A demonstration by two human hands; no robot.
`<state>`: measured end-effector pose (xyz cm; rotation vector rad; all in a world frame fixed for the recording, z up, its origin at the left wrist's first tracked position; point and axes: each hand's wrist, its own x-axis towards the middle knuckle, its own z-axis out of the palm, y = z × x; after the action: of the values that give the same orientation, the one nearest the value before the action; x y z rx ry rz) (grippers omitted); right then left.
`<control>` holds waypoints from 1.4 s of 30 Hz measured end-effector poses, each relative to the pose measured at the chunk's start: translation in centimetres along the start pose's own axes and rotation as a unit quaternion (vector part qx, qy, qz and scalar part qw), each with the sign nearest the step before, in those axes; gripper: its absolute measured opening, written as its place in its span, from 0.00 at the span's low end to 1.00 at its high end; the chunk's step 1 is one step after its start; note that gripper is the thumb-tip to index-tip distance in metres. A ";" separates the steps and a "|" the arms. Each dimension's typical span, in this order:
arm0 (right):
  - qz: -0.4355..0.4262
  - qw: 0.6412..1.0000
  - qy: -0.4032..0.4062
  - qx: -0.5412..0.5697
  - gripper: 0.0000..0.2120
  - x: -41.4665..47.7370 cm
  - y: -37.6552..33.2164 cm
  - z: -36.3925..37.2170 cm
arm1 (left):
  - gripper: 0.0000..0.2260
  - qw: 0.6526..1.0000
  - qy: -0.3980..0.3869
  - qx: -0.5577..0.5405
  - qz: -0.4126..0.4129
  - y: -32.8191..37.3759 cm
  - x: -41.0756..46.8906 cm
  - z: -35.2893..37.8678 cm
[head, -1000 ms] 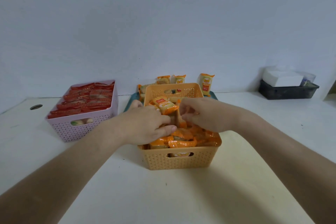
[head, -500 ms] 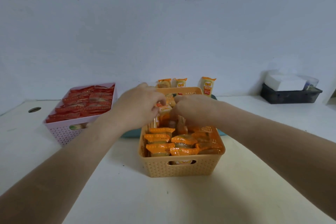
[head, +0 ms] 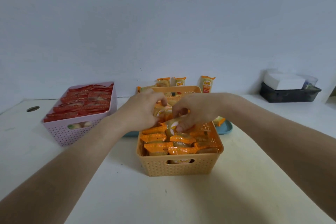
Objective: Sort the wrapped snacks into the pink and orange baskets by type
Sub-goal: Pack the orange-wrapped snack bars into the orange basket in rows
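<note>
**Packing the orange basket**

Both hands are over the orange basket, which sits in the middle of the surface. The right hand pinches one orange snack with thumb and fingers and holds it tilted just above the rows inside the basket. The left hand is curled around another snack next to it, near the back of the basket.

The basket is almost full. The packs stand on edge in neat rows, touching each other. To the left of it, the pink basket is full of red snacks. Behind it, a few more orange packs lean on the wall, and a blue tray peeks out from behind.

The snacks look light and soft, like little cakes. The wrappers are shiny, crinkly plastic with zigzag ends, so they may slip. I think it is best to hold one by its sides, gently, and not squash it. The baskets are hard plastic with small holes and a handle slot.
</note>
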<state>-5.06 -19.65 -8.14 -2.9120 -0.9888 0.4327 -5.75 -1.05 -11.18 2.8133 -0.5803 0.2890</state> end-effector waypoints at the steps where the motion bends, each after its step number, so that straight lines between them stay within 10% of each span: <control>1: 0.001 1.000 -0.004 -0.008 0.21 -0.2 0.0 0.0 | 0.20 1.000 0.010 -0.022 -0.006 0.1 -0.1 -0.1; 6: 0.035 0.997 -0.063 -0.030 0.24 -0.1 -1.1 0.6 | 0.32 0.990 0.082 -0.110 -0.036 0.5 -0.4 -0.8; 12: 0.063 0.995 0.074 0.032 0.28 0.3 -1.4 1.0 | 0.16 0.974 0.110 -0.197 -0.035 0.5 -1.3 -1.0; 16: 0.047 0.990 -0.004 0.131 0.30 0.1 -1.6 2.0 | 0.15 0.979 0.088 -0.185 0.013 0.9 -1.6 -1.5; 23: 0.105 0.977 0.152 0.107 0.26 -4.0 0.4 0.3 | 0.16 0.968 0.140 -0.202 0.050 3.6 -0.6 -1.8; 34: 0.025 0.962 0.223 0.156 0.35 -4.6 2.0 2.0 | 0.25 0.951 -0.107 -0.287 0.033 4.5 0.5 -0.4; 39: 0.040 0.988 0.137 0.059 0.07 -3.8 1.4 2.4 | 0.24 0.983 -0.180 0.031 0.029 2.5 -1.0 -1.0; 42: 0.058 0.994 0.096 0.001 0.15 -3.7 0.6 2.7 | 0.21 0.977 -0.203 0.034 0.051 2.3 -1.1 -0.1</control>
<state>-8.23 -22.50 -9.85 -2.9488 -0.7962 0.1543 -7.76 -2.68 -10.86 2.9273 -0.8129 -0.2640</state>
